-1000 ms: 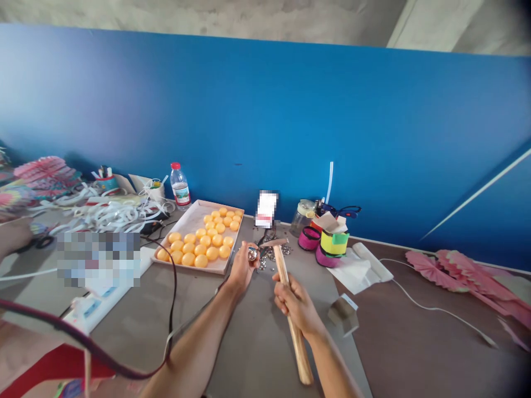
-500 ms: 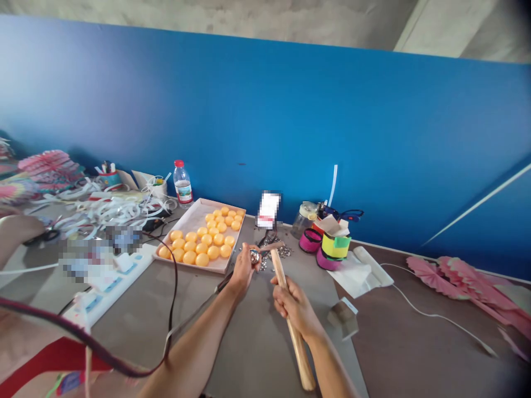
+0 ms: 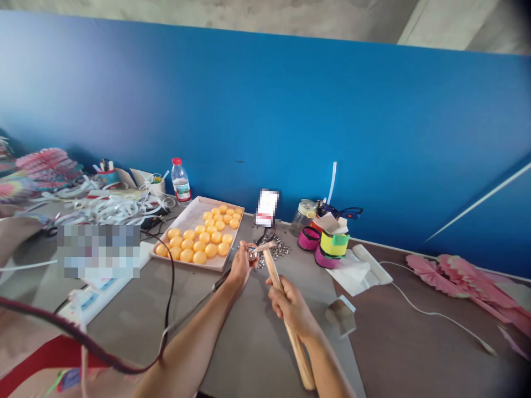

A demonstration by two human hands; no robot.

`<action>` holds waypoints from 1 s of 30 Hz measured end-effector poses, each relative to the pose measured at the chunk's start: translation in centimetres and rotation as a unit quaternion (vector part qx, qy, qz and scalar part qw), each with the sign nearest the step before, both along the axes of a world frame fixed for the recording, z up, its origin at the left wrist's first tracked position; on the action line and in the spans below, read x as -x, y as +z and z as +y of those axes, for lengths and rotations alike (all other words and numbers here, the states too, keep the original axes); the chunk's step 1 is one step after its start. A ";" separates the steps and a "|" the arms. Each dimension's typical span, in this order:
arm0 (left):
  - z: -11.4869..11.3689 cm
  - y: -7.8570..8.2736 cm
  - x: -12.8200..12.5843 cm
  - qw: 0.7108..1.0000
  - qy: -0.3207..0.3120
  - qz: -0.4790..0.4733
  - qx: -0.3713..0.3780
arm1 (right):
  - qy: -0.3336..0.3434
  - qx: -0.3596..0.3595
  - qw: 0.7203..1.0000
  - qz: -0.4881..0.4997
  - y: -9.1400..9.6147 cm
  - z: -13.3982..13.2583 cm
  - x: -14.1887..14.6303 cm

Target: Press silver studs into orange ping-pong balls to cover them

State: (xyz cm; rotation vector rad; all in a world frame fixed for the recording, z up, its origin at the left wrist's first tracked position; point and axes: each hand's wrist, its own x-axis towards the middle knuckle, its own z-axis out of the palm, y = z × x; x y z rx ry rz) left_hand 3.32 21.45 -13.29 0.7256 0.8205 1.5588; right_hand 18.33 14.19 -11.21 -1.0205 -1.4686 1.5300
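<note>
My right hand [image 3: 288, 307] is wrapped round the wooden handle of a hammer [image 3: 295, 345]. The hammer's head reaches left, at or just over a small shiny silver metal piece [image 3: 251, 254]. Closed fingers of my left hand [image 3: 240, 269] hold that piece; its exact kind is too small to make out. Behind both hands, a heap of small silver metal bits [image 3: 279, 247] lies scattered on the table. To the left is a shallow box [image 3: 191, 213] with several orange balls [image 3: 199, 258] in it.
A phone [image 3: 267, 207] leans near the blue partition [image 3: 265, 121]. A glass jar [image 3: 302, 218] and magenta and yellow tape rolls [image 3: 333, 246] stand right of it. A bottle [image 3: 181, 185], white strips [image 3: 116, 213], a power strip [image 3: 120, 290] and cables lie left; pink pleated pieces [image 3: 452, 276] lie right.
The hammer's head has shifted left, onto or closer to the silver piece between my left fingers. My right hand has moved slightly left with it. The whole view has shifted a little.
</note>
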 end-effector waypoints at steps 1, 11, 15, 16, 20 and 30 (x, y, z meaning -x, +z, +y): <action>0.0 0.0 0.0 1.000 0.001 -0.002 0.004 | 0.000 -0.003 1.000 0.009 0.0 0.0 0.0; 0.0 0.2 0.0 1.000 0.002 -0.025 -0.001 | -0.029 -0.009 0.999 0.039 0.0 0.3 -0.2; 0.0 0.4 0.1 0.999 -0.004 -0.047 0.004 | -0.023 -0.009 1.000 -0.008 -0.1 0.2 0.0; 0.0 0.4 0.2 0.999 -0.004 -0.054 0.004 | -0.018 -0.006 1.000 -0.013 -0.1 0.1 0.1; 0.0 0.5 0.2 0.997 0.001 -0.080 -0.004 | -0.011 -0.013 1.000 0.012 0.0 0.0 0.1; 0.0 0.5 -0.1 0.996 -0.017 -0.090 0.008 | -0.041 -0.019 0.999 0.005 0.1 0.2 0.1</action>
